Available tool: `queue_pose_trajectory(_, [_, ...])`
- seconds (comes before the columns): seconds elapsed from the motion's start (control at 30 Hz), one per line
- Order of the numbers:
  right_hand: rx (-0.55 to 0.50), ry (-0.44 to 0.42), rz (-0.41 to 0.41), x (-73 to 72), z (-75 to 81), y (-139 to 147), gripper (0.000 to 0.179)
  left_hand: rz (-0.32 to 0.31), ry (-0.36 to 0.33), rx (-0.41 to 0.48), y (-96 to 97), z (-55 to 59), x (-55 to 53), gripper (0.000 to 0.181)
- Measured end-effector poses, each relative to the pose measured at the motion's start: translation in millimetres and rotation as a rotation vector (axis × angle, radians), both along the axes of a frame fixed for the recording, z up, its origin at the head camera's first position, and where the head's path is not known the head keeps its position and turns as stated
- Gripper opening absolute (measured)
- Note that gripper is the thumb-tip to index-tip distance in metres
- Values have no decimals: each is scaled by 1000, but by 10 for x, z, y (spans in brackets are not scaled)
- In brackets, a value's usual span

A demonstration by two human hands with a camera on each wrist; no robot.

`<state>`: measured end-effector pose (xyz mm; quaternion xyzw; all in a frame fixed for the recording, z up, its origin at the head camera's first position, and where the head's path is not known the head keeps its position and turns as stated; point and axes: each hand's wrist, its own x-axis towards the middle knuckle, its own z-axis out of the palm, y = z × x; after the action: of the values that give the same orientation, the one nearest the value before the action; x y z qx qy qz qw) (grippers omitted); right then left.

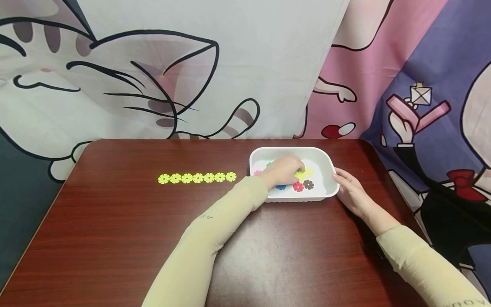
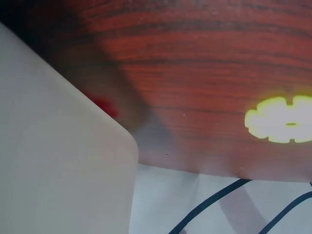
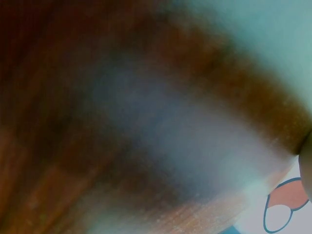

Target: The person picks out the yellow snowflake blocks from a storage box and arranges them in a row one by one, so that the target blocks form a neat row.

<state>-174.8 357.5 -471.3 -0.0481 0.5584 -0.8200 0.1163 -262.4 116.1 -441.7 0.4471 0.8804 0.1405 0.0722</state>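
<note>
My left hand (image 1: 283,170) reaches down into a white plastic tray (image 1: 324,187), its thumb and fingers curled about a bright yellow flower-shaped disc (image 1: 300,175). Part of that disc is hidden by the fingers. Around it in the tray lie a paler yellow disc (image 1: 308,172), a red disc (image 1: 298,186), a dark brown disc (image 1: 308,184) and a blue disc (image 1: 281,187). Pink and green ones show partly behind the hand. At the tray's right end, my right hand (image 1: 350,192) grips the rim and side wall. The right wrist view is mostly blurred.
Left of the tray, several yellow flower discs (image 1: 197,178) form a straight horizontal row on the brown wooden table (image 1: 115,238). One disc (image 2: 278,122) of that row shows in the left wrist view. A cartoon-printed cloth (image 1: 268,64) hangs behind the table's far edge.
</note>
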Motion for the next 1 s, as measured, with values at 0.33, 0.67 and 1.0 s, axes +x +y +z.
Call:
queue_pose_trajectory(0.33, [-3,-2,0,-11,-6,-6,26,-18,-83,129,-77,70,-38,38])
queue_pose_trajectory(0.67, [3,-10,7,-4,-7,-5,27,12,-146,236,-291,205,-69,33])
queue_pose_trajectory(1.0, [12,-10,4,22,15,-12,28,6,-98,231,-537,289,-38,29])
